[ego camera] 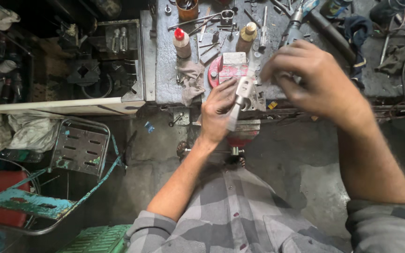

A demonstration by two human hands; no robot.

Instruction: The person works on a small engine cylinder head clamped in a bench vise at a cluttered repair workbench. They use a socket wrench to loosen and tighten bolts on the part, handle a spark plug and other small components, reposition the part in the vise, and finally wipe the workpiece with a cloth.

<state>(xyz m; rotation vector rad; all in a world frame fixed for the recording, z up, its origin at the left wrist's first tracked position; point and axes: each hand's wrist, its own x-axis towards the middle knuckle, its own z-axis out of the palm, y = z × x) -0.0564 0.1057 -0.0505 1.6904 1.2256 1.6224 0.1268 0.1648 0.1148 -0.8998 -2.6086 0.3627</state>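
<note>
My left hand (217,111) grips a small grey metal part (240,96) over a red bench vise (233,70) fixed at the workbench's front edge. My right hand (308,77) hovers just right of the vise, blurred by motion, its fingers curled; whether it holds anything is unclear. The vise handle (212,151) sticks out below, close to my checked shirt.
The metal workbench (165,70) carries a grey rag (191,79), a white bottle with a red cap (181,43), a brown bottle (246,37), an orange cup and several loose tools. A worn metal chair (78,150) and a green crate (99,239) stand at the lower left.
</note>
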